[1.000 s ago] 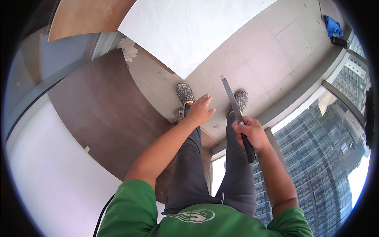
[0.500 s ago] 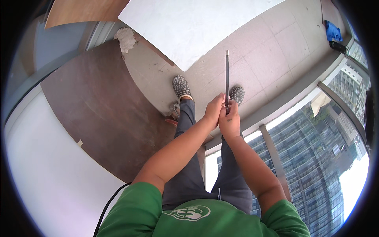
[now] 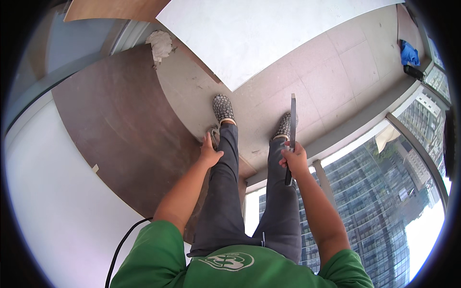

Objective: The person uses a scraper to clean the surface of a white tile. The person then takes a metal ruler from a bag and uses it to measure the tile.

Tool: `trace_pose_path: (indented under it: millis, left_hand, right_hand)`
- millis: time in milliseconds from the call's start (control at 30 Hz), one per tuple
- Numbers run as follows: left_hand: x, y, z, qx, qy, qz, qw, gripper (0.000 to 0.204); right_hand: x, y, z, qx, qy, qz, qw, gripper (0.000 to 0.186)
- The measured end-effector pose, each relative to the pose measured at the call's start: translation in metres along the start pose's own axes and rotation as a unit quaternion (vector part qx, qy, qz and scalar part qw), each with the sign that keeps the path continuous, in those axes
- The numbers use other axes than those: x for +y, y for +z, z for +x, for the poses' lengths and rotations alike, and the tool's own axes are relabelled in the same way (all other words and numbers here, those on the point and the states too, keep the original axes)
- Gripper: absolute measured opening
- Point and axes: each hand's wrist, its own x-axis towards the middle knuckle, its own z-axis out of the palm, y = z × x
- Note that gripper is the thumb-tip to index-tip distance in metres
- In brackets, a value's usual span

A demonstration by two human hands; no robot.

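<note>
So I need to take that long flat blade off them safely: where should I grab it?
Take the blade by its dark handle, the stretch below the right hand, coming from the person's side. The thin metal end points away toward the floor tiles, so leave that end alone.

- Green short-sleeved T-shirt with a white round emblem on the chest.
- Dark grey trousers, long and plain.
- Grey speckled slip-on shoes on both feet.
- Forearms bare below the sleeves; no gloves, watch or rings to be seen.
</note>
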Motion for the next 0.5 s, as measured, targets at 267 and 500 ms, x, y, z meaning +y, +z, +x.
trace_pose_path:
  millis: [267, 500]
  left_hand:
    - [0.052, 0.004, -0.045, -0.243, -0.169, -0.342, 0.892, 0.086]
    - [0.179, -0.092, 0.035, 0.009, 0.054, -0.377, 0.924, 0.048]
  right_hand:
    - [-0.013, 0.016, -0.012, -0.026, 0.050, 0.013, 0.998, 0.028]
    - [-0.031, 0.036, -0.014, 0.019, -0.009, 0.019, 1.000, 0.012]
